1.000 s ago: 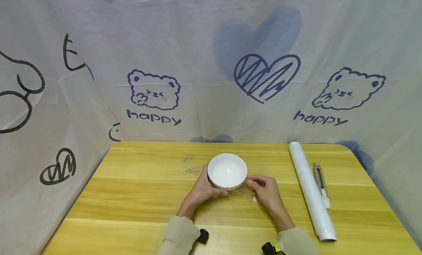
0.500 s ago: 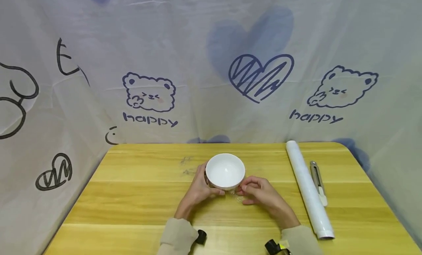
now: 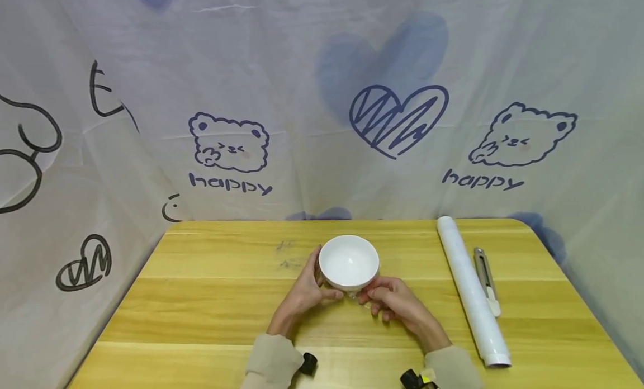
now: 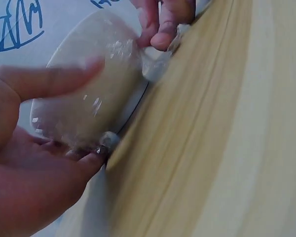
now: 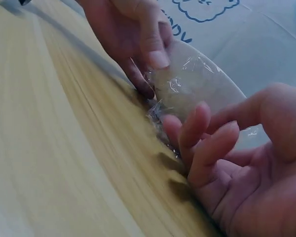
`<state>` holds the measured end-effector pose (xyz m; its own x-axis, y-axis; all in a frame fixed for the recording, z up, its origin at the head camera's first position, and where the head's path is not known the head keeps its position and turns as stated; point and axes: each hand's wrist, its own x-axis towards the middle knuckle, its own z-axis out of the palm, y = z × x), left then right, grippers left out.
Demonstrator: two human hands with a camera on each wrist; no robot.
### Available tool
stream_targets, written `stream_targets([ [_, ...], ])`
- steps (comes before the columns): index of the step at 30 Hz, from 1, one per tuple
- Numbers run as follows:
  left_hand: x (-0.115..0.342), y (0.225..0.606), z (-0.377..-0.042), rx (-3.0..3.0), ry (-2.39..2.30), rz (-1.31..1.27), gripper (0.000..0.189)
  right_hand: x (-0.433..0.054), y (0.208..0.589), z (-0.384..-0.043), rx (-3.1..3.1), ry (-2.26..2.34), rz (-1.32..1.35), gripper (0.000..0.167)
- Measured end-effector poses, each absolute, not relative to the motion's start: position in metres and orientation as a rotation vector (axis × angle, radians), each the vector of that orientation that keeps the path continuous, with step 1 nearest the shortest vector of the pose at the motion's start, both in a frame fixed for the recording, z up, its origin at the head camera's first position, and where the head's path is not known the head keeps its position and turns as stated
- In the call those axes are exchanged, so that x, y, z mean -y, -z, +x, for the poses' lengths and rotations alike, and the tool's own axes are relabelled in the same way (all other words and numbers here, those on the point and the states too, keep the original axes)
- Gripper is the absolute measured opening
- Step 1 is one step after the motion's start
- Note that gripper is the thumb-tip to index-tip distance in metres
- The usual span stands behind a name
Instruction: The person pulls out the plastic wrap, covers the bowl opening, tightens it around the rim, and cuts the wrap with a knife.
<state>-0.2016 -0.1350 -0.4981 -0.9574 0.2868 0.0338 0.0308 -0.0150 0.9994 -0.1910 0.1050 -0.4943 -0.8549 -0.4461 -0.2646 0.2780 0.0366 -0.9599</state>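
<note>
A white bowl point(image 3: 349, 261) stands upright near the middle of the table, its inside facing up. Clear cling film point(image 4: 155, 64) clings to its outer wall and bunches in wrinkles near the base. My left hand point(image 3: 304, 291) holds the bowl by its left side, thumb at the front and fingers round the far side. At the front right, my right hand point(image 3: 397, 302) pinches a loose edge of the film low against the bowl. In the right wrist view the bowl's wall point(image 5: 197, 79) shows behind curled fingers; the exact pinch point is partly hidden.
To the right lies a long white roll point(image 3: 473, 291), apparently of film, with a utility knife point(image 3: 487, 280) beside it. Faint dark marks point(image 3: 287, 255) show on the wooden table point(image 3: 201, 305). A printed cloth point(image 3: 312, 154) hangs behind the table's far edge.
My right hand has moved left from the bowl's right side to its front right and drawn the loose film in against it. The left hand keeps its hold.
</note>
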Motion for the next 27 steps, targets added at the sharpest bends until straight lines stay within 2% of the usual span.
stream_targets([
  [6,0.124,0.504,-0.197,-2.252,-2.035,0.388,0.137,-0.101,0.494,-0.187,-1.929,1.749,-0.365,0.026],
  [10,0.118,0.507,-0.197,-2.385,-2.037,0.377,0.132,-0.103,0.49,-0.187,-1.951,1.694,-0.393,0.025],
  [14,0.115,0.509,-0.198,-2.427,-2.007,0.417,0.124,-0.111,0.487,-0.19,-2.075,1.683,-0.298,0.029],
  [18,0.116,0.51,-0.198,-2.421,-1.973,0.418,0.124,-0.118,0.486,-0.194,-2.223,1.764,-0.163,0.054],
  [21,0.116,0.51,-0.199,-2.388,-1.984,0.412,0.121,-0.121,0.487,-0.197,-2.24,1.826,-0.195,0.069],
  [25,0.118,0.51,-0.2,-2.276,-2.052,0.417,0.117,-0.12,0.489,-0.2,-2.313,1.822,-0.259,0.063],
  [27,0.118,0.509,-0.2,-2.26,-2.04,0.414,0.125,-0.119,0.489,-0.201,-2.362,1.811,-0.251,0.06],
])
